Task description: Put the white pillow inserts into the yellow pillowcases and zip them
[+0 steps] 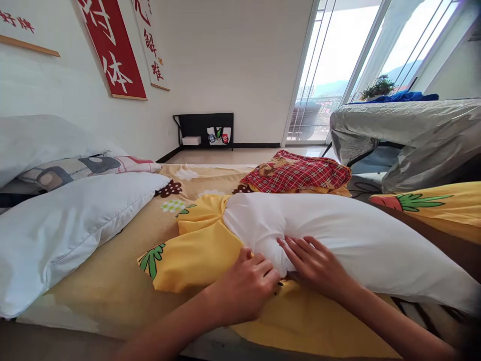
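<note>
A white pillow [349, 225] lies across the bed in front of me, its left end inside a yellow pillowcase [199, 250] with green leaf prints. My left hand [251, 281] is closed on the pillowcase's edge at the near side of the pillow. My right hand [311, 263] rests on the white pillow just right of the case's opening, fingers together and pressing into the fabric, which puckers under the fingertips. The far end of the case is flat and gathered to the left. What lies under my right palm is hidden.
Another white pillow [86, 215] and a patterned pillow [93, 170] lie at the left. A red checked cloth [300, 173] sits at the bed's far side. Yellow fabric with a carrot print [432, 203] is at the right. Beyond stands a plastic-covered table [413, 115].
</note>
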Tool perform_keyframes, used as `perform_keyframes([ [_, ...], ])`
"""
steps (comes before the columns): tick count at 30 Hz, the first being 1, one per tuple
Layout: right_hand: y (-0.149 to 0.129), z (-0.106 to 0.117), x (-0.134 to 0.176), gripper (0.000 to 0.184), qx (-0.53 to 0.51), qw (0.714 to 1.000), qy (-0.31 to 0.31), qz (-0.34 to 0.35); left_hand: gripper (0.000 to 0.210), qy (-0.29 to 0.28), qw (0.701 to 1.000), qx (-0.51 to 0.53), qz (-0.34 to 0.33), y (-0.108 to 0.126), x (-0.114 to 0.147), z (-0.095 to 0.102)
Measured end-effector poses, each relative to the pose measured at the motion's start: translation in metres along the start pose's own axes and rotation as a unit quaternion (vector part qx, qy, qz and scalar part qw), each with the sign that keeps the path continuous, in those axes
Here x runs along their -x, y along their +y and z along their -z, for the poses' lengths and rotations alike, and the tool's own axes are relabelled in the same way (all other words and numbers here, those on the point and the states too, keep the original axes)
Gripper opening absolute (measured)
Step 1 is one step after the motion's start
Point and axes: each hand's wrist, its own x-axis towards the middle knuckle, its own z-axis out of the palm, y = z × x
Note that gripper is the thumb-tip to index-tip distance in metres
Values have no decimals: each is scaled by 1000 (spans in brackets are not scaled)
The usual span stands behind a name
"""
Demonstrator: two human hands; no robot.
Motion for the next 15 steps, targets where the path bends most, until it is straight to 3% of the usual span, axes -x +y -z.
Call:
perform_keyframes([
  [3,18,2,-33,22,-37,999,-4,16,5,64,998,24,17,6,-25,-6],
  [7,32,8,-53,19,-131,986,-105,-18,9,186,980,35,57,8,-34,-15],
  [10,28,2,-37,11,-160,983,-79,-41,18,321,943,-17,90,19,-5,-37],
  [13,19,-6,-13,36,-159,986,-25,-48,19,445,884,-19,142,41,46,-75],
  [14,17,-7,-7,41,-155,987,-10,-48,26,440,875,24,199,49,64,-89],
  [15,15,-8,-3,42,-150,988,3,-45,33,385,875,85,279,56,80,-101],
])
